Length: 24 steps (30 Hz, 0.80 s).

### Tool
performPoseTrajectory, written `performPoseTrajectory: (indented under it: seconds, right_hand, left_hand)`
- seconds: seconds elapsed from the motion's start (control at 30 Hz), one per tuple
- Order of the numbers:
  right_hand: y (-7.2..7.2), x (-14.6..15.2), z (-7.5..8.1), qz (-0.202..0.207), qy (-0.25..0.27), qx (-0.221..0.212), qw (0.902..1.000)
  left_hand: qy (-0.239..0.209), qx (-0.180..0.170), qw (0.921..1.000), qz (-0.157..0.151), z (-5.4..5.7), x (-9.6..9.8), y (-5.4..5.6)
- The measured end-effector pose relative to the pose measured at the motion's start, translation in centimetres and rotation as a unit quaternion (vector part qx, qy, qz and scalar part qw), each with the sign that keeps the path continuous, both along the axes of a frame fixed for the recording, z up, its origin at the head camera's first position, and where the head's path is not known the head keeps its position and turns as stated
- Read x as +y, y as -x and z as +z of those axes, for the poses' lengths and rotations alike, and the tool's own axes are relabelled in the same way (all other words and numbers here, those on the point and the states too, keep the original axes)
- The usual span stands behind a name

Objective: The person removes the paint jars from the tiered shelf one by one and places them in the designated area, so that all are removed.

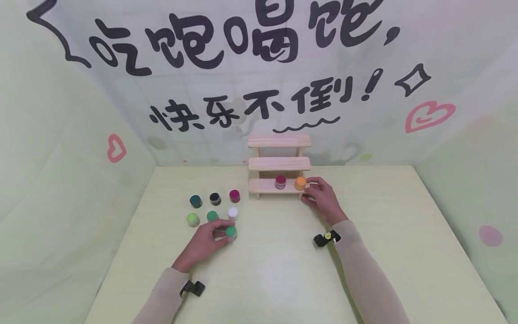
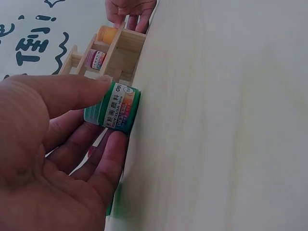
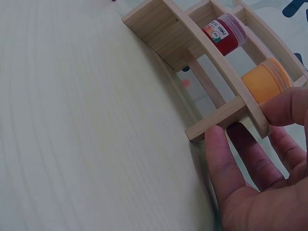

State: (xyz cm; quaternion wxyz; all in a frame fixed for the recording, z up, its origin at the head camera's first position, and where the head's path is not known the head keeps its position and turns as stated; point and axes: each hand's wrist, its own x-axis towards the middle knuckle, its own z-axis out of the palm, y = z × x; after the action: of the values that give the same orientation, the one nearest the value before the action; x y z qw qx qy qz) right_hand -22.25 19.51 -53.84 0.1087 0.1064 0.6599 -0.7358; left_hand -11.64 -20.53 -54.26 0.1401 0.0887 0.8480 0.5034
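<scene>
My left hand (image 1: 205,240) pinches a small green paint jar (image 2: 118,107) between thumb and fingers at the front of a jar group. Its printed label faces the left wrist camera; whether its base touches the table I cannot tell. At the right end of the lowest step of a wooden three-step stand (image 1: 279,163), an orange paint jar (image 3: 267,82) stands upright. My right hand (image 1: 323,198) is beside it, thumb against the jar's side and the other fingers spread below the step's end. A red paint jar (image 3: 224,34) stands farther left on that step.
Left of the stand, two rows of jars sit on the table: dark teal (image 1: 196,201), black (image 1: 215,199) and magenta (image 1: 234,195) behind; light green (image 1: 193,219), another green (image 1: 212,216) and white (image 1: 233,213) in front. A printed cloth (image 1: 226,148) hangs behind.
</scene>
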Motion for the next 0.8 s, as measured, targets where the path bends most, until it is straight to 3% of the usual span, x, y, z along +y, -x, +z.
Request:
performPoseTrajectory:
  seconds: [0.57, 0.8]
  right_hand:
    - [0.0, -0.11, -0.24, -0.003, -0.003, -0.001, 1.0]
    - [-0.1, -0.26, 0.04, -0.002, -0.012, 0.0, 0.9999]
  left_hand:
    - [-0.004, -0.004, 1.0, 0.006, -0.02, 0.12, 0.15]
    - [-0.003, 0.014, 0.9997, 0.02, 0.83, 0.24, -0.04]
